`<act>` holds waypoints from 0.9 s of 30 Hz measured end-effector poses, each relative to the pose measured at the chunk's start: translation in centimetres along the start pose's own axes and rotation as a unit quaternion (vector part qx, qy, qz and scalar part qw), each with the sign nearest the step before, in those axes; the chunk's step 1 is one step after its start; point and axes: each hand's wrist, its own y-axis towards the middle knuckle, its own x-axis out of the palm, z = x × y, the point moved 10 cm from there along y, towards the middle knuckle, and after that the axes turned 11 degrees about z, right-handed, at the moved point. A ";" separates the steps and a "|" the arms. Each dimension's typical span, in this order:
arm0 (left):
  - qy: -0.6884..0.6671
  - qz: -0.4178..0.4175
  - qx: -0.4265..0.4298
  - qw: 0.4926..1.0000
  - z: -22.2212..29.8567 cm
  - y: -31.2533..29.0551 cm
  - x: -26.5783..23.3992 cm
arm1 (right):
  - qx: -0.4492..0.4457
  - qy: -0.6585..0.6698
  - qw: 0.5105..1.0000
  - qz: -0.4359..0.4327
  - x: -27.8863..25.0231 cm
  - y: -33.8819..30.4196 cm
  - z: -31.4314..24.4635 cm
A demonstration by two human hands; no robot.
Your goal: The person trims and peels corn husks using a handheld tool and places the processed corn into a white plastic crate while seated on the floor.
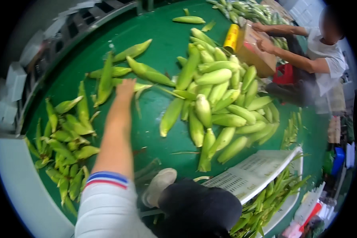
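Observation:
My left hand (125, 87) reaches out over the green surface, its fingers closed over an ear of corn (142, 86) in green husk. The ear shows on both sides of the hand, and a loose strip of husk hangs from it. Close by lie more husked ears, among them an upright-looking ear (105, 81) to the left and a long ear (148, 72) to the right. A large heap of pale green corn (216, 87) fills the middle. My right hand is out of view.
Small ears and husk pieces (69, 146) lie at left. A white slotted crate (250, 170) with husk leaves (265, 198) stands at lower right. Beyond the heap are a cardboard box (258, 47), a yellow roll (231, 37) and a co-worker (325, 55). My knee (198, 206) is below.

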 end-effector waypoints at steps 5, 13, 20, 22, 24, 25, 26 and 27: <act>0.258 -0.147 0.045 0.954 -3.0 0.7 4.5 | -0.067 -0.147 0.983 0.083 -6.9 4.4 1.2; -0.335 -0.225 0.082 0.911 4.4 -14.1 4.8 | 0.083 0.171 0.977 -0.100 2.6 -4.2 0.9; -0.833 -0.378 -0.237 0.328 17.9 -26.1 -7.4 | 0.017 0.202 0.957 -0.207 2.5 -5.4 0.8; -0.819 -0.383 -0.204 0.375 20.4 -25.7 -17.8 | -0.011 0.216 0.949 -0.229 1.8 -5.6 1.2; -0.844 -0.423 0.041 0.328 25.6 -26.4 -30.3 | -0.063 0.243 0.936 -0.248 1.0 -6.0 0.1; -0.831 -0.434 0.075 0.340 28.2 -27.4 -33.6 | -0.107 0.271 0.923 -0.250 0.0 -6.7 -1.3; -0.823 -0.428 0.094 0.361 30.6 -29.0 -37.6 | -0.130 0.300 0.928 -0.180 -1.5 -9.3 -4.9; -0.813 -0.438 0.103 0.371 33.6 -30.9 -40.0 | -0.205 0.284 0.922 -0.166 -2.9 -9.0 -6.9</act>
